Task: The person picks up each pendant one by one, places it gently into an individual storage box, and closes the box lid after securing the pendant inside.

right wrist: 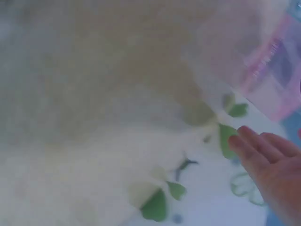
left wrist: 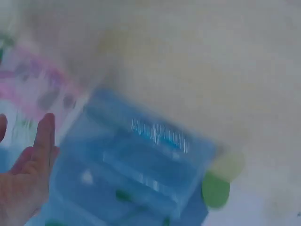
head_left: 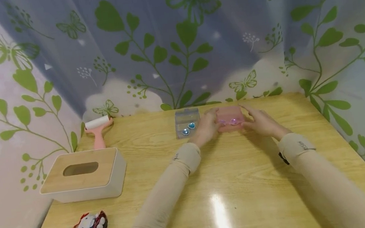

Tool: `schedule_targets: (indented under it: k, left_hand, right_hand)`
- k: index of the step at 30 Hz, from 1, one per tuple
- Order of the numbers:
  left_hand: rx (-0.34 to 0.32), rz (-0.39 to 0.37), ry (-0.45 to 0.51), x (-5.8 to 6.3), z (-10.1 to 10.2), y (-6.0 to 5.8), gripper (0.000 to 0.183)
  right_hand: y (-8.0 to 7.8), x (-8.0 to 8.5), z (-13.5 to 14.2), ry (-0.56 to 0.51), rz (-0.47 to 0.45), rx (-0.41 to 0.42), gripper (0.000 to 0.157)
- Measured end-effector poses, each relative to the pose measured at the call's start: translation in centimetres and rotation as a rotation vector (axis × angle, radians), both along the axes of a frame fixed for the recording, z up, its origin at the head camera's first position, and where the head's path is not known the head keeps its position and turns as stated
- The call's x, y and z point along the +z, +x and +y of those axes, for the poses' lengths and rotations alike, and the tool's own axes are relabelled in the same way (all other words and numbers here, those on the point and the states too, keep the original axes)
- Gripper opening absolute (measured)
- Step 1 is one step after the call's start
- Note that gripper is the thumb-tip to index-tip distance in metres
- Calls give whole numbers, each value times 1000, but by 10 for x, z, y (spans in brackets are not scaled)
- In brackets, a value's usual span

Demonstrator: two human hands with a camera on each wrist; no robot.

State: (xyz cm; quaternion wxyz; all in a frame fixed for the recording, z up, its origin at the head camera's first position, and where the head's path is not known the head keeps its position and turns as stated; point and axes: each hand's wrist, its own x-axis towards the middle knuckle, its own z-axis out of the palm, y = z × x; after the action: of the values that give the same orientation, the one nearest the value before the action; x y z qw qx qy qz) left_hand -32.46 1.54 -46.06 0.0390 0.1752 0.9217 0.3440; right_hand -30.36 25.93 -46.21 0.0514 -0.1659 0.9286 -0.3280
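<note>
A see-through pink box (head_left: 229, 112) with purple gem-like pieces (head_left: 234, 121) in it stands at the back of the table, between the two hands. My left hand (head_left: 205, 126) is at its left side, fingertips right at the edge. At the opposite side is my right hand (head_left: 263, 122), thumb and fingers spread around the right corners. Both wrist views show the fingers fairly straight beside the pink plastic. Just left of the left hand stands a clear bluish box (head_left: 183, 117) holding two blue jewelled pieces (head_left: 189, 129), one heart-shaped.
On the left are a tissue box (head_left: 112, 175) with a wooden lid, a pink-handled lint roller (head_left: 98, 132) behind it and a small cat-doll pendant (head_left: 90, 226) in front. A patterned curtain (head_left: 150, 58) hangs along the wooden table's (head_left: 244, 189) back edge.
</note>
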Motion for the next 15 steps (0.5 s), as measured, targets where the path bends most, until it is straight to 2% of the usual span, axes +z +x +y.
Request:
schedule_targets:
  k: [2,3,5,7,11,15]
  left_hand:
    - [20,22,76,11,-13,-1,43]
    - [39,27,111,29,-22,6,47]
    - [88,72,159,43,-40,1,41]
    - [147,63,199,53,-60,-4,39]
    - [244,-53,250,52,-96,-15,46]
    - [306,-164,316,38,-121,-23,54]
  right_hand:
    - [0,10,-3,-35,4,-4,82]
    - [-1,16,-6,-60,12,-6,82]
    - [-3,29,-14,-125,23,-14,80]
    - [-6,40,-27,-203,7,-22,78]
    - [-12,52,-61,-321,-79,-36,76]
    - [-17,55,-95,-382,-215,-32,75]
